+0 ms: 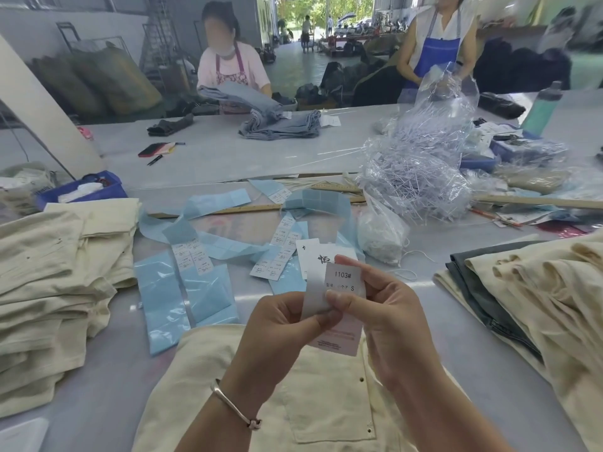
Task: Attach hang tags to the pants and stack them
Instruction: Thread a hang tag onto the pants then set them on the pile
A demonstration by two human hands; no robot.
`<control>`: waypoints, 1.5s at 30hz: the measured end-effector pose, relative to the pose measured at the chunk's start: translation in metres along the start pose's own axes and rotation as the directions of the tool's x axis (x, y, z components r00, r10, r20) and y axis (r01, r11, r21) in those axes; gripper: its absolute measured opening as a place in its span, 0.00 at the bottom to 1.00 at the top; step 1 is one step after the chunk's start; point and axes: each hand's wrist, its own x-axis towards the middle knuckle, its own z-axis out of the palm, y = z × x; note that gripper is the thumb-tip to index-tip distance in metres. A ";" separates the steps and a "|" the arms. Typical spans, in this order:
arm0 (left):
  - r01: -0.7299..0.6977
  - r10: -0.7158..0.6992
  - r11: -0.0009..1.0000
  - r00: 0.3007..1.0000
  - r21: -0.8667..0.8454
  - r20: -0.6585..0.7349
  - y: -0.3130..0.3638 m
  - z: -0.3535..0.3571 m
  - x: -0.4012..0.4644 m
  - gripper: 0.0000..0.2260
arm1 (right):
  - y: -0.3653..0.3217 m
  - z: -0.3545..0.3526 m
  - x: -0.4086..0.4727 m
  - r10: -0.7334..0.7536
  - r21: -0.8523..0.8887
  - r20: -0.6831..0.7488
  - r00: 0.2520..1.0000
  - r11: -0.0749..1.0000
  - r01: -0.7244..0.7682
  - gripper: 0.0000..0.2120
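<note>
above the near worktop [424,308], left hand [280,324] and right hand [388,308] both pinch one hang tag [342,282]; two pants stacks [49,288] flank them.

Bare table [107,383] lies open to my left between the folded stack [42,308] and the pants [293,396] under my wrists. Blue backing strips [182,298] litter the middle, and a heap of pants [538,295] crowds my right.
</note>
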 end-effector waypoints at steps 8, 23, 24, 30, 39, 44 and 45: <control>0.049 -0.050 0.999 0.997 0.013 0.062 -0.016 0.005 -0.005 0.12 | 0.007 -0.007 0.008 0.017 0.034 -0.179 0.984 0.999 -0.011 0.23; 0.177 -0.175 0.982 0.984 -0.065 0.044 -0.059 0.051 0.023 0.08 | 0.038 -0.065 0.022 -0.342 -0.604 -0.345 0.874 0.794 0.073 0.07; 0.201 -0.200 0.977 0.980 -0.067 0.014 -0.064 0.057 0.026 0.07 | 0.041 -0.079 0.029 -0.324 -0.616 -0.360 0.875 0.787 0.038 0.05; 0.310 -0.319 0.948 0.921 -0.077 -0.222 -0.085 0.060 0.055 0.13 | 0.055 -0.180 0.091 -0.282 -0.842 -0.386 0.878 0.496 -0.211 0.06; 0.317 -0.326 0.945 0.899 -0.078 -0.293 -0.101 0.040 0.076 0.10 | 0.075 -0.211 0.212 -0.004 -0.987 -0.163 0.987 0.017 -0.163 0.17; 0.344 -0.344 0.937 0.872 -0.065 -0.348 -0.107 0.026 0.084 0.08 | 0.082 -0.211 0.243 0.063 -0.969 -0.235 0.970 -0.098 -0.229 0.13; 0.349 -0.346 0.935 0.874 -0.055 -0.340 -0.108 0.025 0.086 0.09 | 0.083 -0.210 0.246 0.062 -0.965 -0.241 0.968 -0.120 -0.233 0.12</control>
